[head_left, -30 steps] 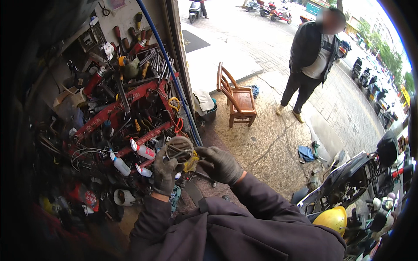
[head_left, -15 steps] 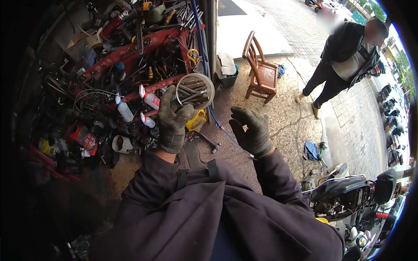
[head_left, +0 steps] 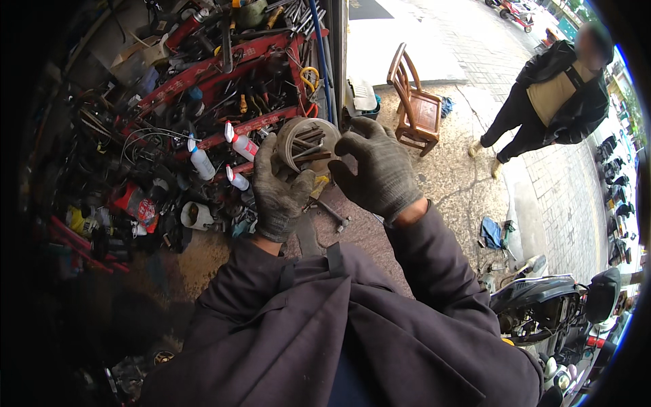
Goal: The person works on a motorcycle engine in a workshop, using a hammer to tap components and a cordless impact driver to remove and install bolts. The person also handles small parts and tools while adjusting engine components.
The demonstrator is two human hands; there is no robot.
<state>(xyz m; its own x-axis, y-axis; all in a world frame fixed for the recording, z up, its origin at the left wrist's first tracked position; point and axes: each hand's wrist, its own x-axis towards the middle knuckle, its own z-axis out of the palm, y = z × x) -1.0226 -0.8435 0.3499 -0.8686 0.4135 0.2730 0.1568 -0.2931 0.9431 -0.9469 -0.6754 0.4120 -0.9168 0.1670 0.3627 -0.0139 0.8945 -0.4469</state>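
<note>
My left hand [head_left: 279, 193], in a dark grey work glove, grips a round, pale plastic tub [head_left: 290, 146] by its side. The tub is tilted, and its open mouth shows several slim metal rods [head_left: 310, 142], some greyish and some rusty brown; their exact kind cannot be made out. Just right of the rim is my right hand [head_left: 381, 173], gloved the same way. Its fingers are bent toward the tub, with thumb and forefinger apart and nothing visible between them.
At left, a red rack [head_left: 203, 78] is crowded with tools and spray bottles [head_left: 201, 161]. A hammer [head_left: 336, 218] lies on the floor ahead. A wooden chair [head_left: 422, 112] stands beyond my right hand, a person [head_left: 559, 95] farther right, and a motorbike [head_left: 542, 305] at lower right.
My right hand has moved left and up, close to the tub's rim. The tub has tilted more toward it. The person at right has turned slightly.
</note>
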